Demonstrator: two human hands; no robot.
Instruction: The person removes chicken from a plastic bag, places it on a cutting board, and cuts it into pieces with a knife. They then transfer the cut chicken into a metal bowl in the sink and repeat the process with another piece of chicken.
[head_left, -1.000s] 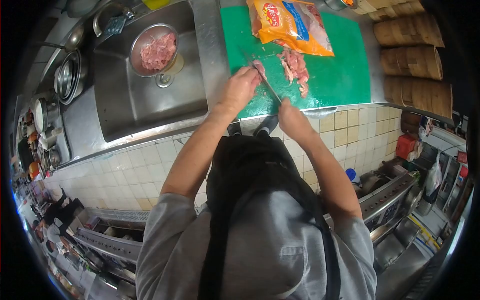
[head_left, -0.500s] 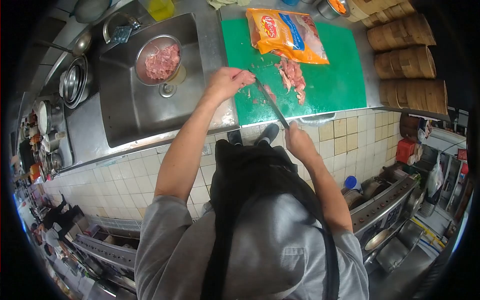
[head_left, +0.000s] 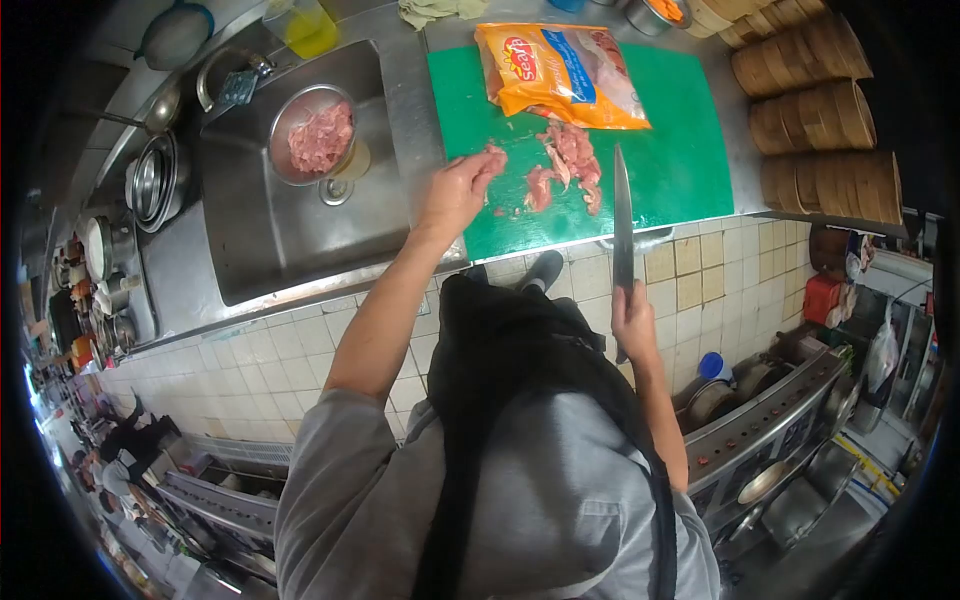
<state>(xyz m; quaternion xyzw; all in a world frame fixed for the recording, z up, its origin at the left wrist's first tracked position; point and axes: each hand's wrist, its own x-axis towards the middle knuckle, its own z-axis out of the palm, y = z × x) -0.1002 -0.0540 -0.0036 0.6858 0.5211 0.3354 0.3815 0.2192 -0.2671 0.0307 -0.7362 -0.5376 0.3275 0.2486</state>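
Note:
My left hand (head_left: 460, 195) is closed on a small piece of raw meat (head_left: 492, 158) at the left side of the green cutting board (head_left: 680, 130). My right hand (head_left: 633, 312) grips the handle of a long knife (head_left: 623, 215), its blade pointing away from me over the board's near edge, apart from the meat. Between the hands lies a loose heap of raw meat (head_left: 572, 155), with a smaller piece (head_left: 539, 188) beside it. Behind the heap rests an orange plastic bag (head_left: 560, 75) with more meat visible in it.
A metal strainer of cut meat (head_left: 320, 138) sits over the steel sink (head_left: 270, 240) on the left. Stacked bamboo steamers (head_left: 830, 185) line the right side. At the back are a yellow-green container (head_left: 308, 32) and a metal pot (head_left: 655, 14). A stove (head_left: 770, 410) stands behind me.
My right hand has swung the knife away from the left hand to the right, its blade now pointing forward. The left hand has moved slightly down with its meat.

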